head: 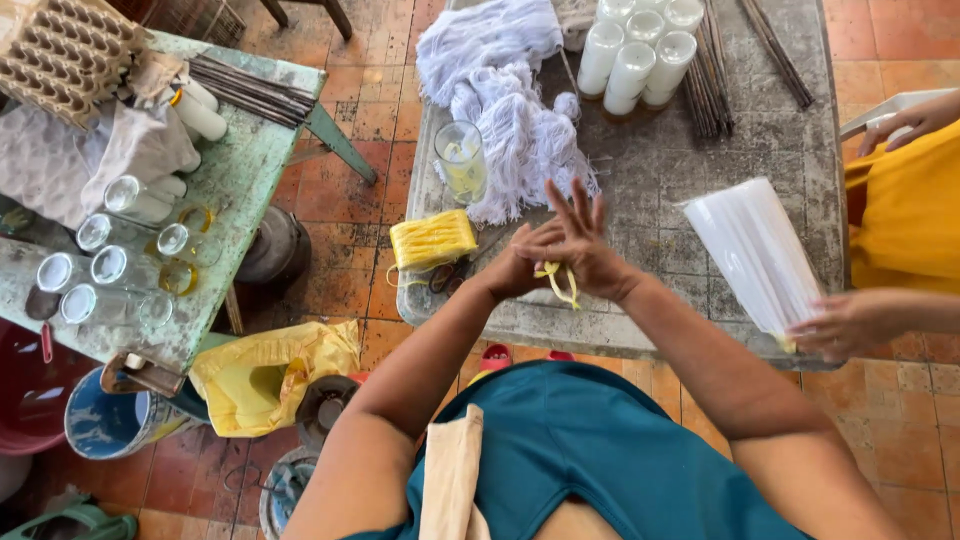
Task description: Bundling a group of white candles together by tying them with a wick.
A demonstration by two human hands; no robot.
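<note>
My left hand (522, 262) and my right hand (580, 245) meet above the front edge of a grey stone table (660, 190). Between them they pinch a short yellow strip (560, 282) whose ends hang down. The right hand's fingers fan upward. To the left of the hands lies a bundle of yellow strips (432, 240) next to dark scissors (455, 275). Beyond them stand a glass tumbler (461, 160) and a heap of white string (510, 110).
Several white-filled glasses (640, 55) and thin dark sticks (712, 85) stand at the table's back. Another person in yellow at the right holds a stack of clear cups (755, 255). A green side table (240, 170) at left carries empty glasses, cloth and an egg tray. Buckets and a yellow bag sit on the tiled floor.
</note>
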